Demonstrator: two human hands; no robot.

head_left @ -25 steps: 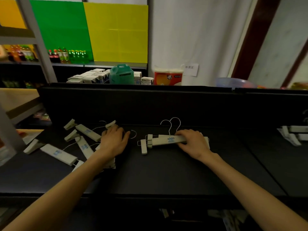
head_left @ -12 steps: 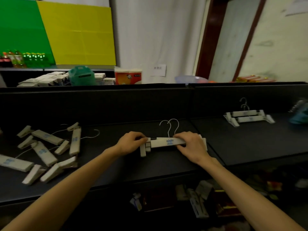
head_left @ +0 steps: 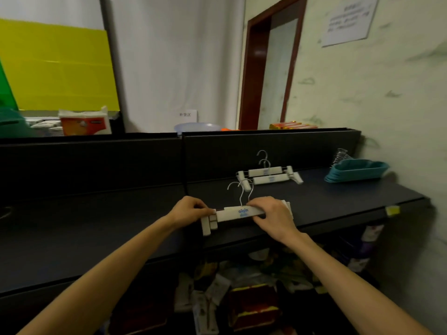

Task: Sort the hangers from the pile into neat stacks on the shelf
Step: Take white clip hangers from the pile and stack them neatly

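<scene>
Gripping w/ left hand (head_left: 187, 212) the left clip end of white plastic clip hangers (head_left: 238, 213), right hand (head_left: 271, 216) clamping the bar, near black shelf (head_left: 338, 201) front edge. Lying done further right, twd back: neat white hanger stack (head_left: 269, 174). Pile out of view; remainder unclear.

Since 1.0 s ago, the left hand (head_left: 187, 212) has left the loose pile of white clip hangers, which is now out of frame, and grips the left end of the small bundle of white clip hangers with wire hooks (head_left: 238, 213) at frame centre. The right hand (head_left: 272, 217) grips the right end, and the bundle now lies further right along the black shelf (head_left: 338, 201). The second stack of white clip hangers (head_left: 269, 174) now appears just above it.
</scene>
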